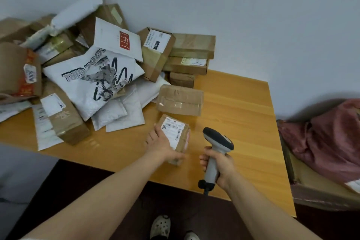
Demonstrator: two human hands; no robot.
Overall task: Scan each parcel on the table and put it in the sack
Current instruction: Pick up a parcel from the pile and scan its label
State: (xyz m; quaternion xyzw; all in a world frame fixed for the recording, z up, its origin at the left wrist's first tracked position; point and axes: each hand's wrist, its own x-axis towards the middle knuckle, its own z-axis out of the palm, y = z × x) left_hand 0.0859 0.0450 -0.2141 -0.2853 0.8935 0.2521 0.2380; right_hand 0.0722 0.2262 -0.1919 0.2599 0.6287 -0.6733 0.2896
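Gripping from both sides of the job, the left hand (163, 146) has thumb and fingers curled round the near end of a small brown parcel (176, 138), while the right hand (220, 165) is wrapped tight about the handle of a grey scanner (217, 142). The parcel lies just left of the scanner head, near it but apart. Its long axis runs away from the person, and its white label (172, 129) faces up. The scanner's nose points forward and slightly left, past the parcel's far end, so the coming scan likely turns on tipping that nose down and left onto the label. Whether the parcel rests on the surface or is lifted just clear cannot be told. A pale wall (253, 15) backs the scene. The wooden table (233, 107) fills the middle, bare at its right half. A pile of parcels (91, 80), cartons and white mailers, covers its far left. The reddish sack (327, 142) slumps in a cardboard carton (315, 195) beyond the table's right edge, on the right hand's side. A taped box (180, 100) lies just beyond the held parcel.
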